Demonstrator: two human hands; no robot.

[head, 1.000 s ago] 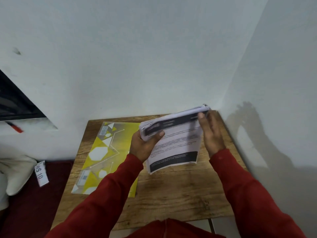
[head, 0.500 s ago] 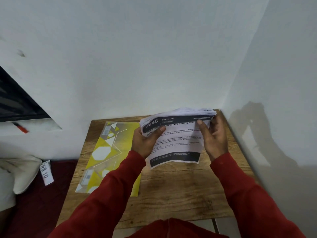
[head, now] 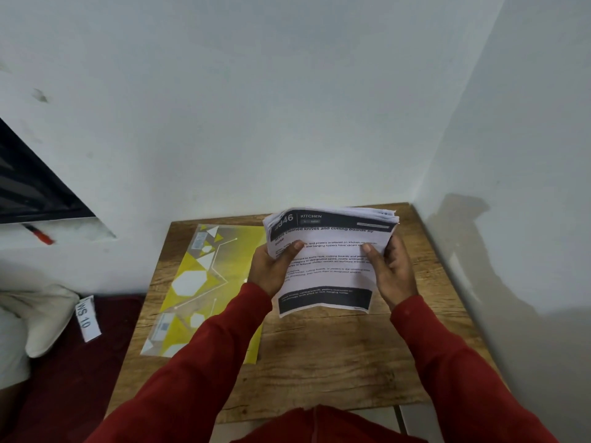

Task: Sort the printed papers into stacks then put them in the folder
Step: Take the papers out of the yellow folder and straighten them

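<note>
Gripping a thick stack of printed papers (head: 326,260) at centre frame, the left hand (head: 271,270) clamps its left edge, thumb on the top sheet headed "KITCHEN"; the right hand (head: 391,270) clasps the right edge likewise; the stack is raised above the wooden table (head: 335,353); a yellow patterned folder (head: 198,282) lies flat on the table, left of the papers; a "WS 10" label (head: 87,318) sits at lower left.

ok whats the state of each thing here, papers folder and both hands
papers: one unsorted bundle, held above the table, top sheet headed KITCHEN
folder: flat on the table, shut, no papers on it
left hand: gripping the bundle's left edge
right hand: gripping its right edge
</note>
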